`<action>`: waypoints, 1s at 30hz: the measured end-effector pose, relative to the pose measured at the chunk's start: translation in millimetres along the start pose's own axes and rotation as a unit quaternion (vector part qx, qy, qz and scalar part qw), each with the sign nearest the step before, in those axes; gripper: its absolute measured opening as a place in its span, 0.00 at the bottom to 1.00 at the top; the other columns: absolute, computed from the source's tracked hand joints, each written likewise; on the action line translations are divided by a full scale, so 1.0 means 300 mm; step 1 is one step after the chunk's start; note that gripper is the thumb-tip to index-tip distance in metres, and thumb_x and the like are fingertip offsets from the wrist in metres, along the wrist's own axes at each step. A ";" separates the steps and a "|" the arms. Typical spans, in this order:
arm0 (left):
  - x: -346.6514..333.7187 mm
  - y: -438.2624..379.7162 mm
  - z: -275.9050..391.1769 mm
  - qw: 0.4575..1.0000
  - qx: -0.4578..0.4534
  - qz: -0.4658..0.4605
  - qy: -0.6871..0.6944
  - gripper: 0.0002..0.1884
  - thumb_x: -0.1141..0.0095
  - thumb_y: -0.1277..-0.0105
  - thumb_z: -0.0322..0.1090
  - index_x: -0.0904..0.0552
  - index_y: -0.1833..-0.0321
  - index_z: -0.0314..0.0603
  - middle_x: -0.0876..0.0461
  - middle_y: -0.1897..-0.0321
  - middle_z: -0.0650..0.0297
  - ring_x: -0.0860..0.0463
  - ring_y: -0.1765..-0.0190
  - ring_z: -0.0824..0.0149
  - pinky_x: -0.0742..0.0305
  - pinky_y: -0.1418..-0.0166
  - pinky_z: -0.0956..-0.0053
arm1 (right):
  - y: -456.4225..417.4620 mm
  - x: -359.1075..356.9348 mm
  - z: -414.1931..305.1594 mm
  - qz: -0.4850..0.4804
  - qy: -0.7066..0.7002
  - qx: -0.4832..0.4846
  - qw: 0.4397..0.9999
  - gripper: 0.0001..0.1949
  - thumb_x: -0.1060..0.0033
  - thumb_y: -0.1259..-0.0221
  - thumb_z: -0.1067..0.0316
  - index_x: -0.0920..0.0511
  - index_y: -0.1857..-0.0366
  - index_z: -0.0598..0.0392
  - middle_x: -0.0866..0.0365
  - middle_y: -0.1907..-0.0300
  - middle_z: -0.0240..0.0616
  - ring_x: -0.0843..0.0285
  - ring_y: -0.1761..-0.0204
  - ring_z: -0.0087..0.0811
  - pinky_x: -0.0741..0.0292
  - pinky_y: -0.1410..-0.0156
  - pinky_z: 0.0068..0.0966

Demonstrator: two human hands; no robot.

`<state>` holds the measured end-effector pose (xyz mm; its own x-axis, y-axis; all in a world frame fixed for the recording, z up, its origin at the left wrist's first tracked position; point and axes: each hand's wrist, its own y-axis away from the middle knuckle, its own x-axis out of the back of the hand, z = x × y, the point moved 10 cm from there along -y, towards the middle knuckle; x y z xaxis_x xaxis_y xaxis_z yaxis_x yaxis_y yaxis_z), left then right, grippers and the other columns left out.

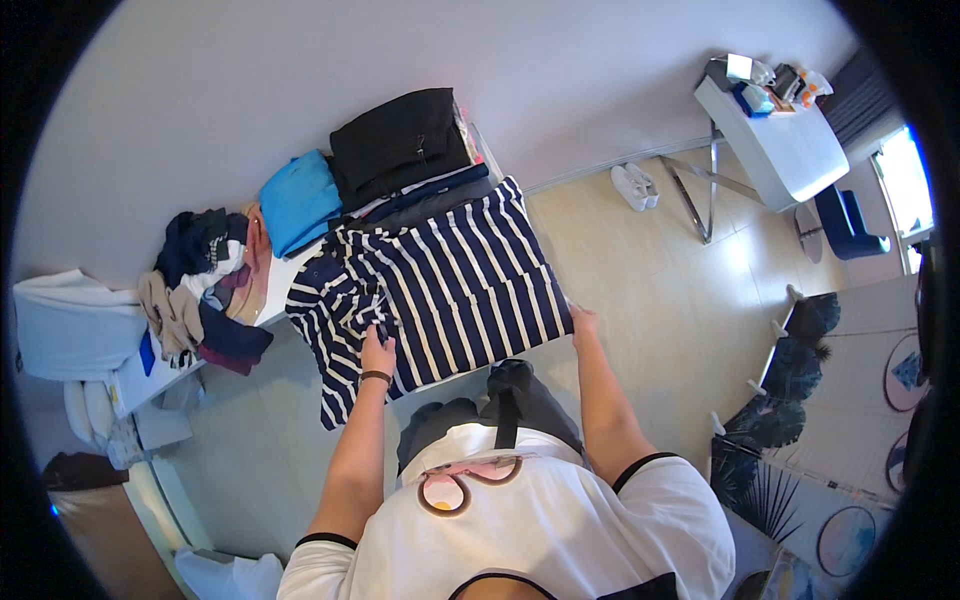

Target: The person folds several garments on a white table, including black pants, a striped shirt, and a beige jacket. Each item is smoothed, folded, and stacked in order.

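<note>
A navy garment with cream stripes [472, 300] lies spread across the near side of a white table [281, 281]. Its collar end, to the left, is bunched, and a sleeve hangs down past the table's front edge. My left hand [379, 352] grips the cloth near the shoulder, the fingers partly hidden in the folds. At the right end, my right hand [583, 322] holds the hem corner; most of its fingers are out of sight behind the fabric.
Behind the garment are folded black trousers [397, 142] on a clothes stack and a folded blue garment [300, 202]. Loose clothes [206, 262] are heaped at left. White shoes [635, 187] stand on the floor near a white desk [787, 142]. A patterned panel [802, 405] stands at right.
</note>
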<state>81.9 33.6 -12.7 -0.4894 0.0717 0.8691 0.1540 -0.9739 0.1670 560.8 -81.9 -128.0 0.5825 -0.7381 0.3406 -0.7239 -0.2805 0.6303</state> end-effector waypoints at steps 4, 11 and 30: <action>-0.025 -0.014 -0.013 0.997 -0.006 -0.012 0.072 0.33 0.45 0.46 0.29 0.43 0.37 0.42 0.24 0.78 0.59 0.24 0.74 0.63 0.28 0.65 0.73 | -0.005 0.177 -0.104 0.167 0.002 0.157 0.973 0.13 0.37 0.56 0.66 0.25 0.70 0.65 0.22 0.70 0.49 0.25 0.67 0.40 0.30 0.60 0.33; -0.125 -0.011 -0.041 0.963 -0.013 -0.124 0.240 0.21 0.47 0.46 0.25 0.28 0.46 0.44 0.24 0.71 0.59 0.24 0.71 0.67 0.28 0.63 0.77 | 0.143 0.198 -0.234 0.196 0.232 0.181 0.936 0.08 0.45 0.53 0.70 0.25 0.69 0.62 0.24 0.68 0.47 0.27 0.63 0.43 0.32 0.57 0.36; 0.191 0.247 -0.647 0.972 0.234 -0.012 0.007 0.15 0.36 0.55 0.34 0.26 0.66 0.40 0.23 0.65 0.57 0.24 0.58 0.54 0.29 0.55 0.66 | 0.922 -1.023 -0.192 -0.358 0.279 0.385 0.804 0.26 0.37 0.56 0.57 0.31 0.56 0.66 0.24 0.62 0.49 0.25 0.58 0.38 0.30 0.53 0.27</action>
<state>-101.3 -76.2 -40.8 -0.5090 0.0866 0.8564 0.5138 -0.7676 0.3830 203.1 102.3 -17.9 0.8716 0.1102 0.4776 -0.0198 -0.9657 0.2590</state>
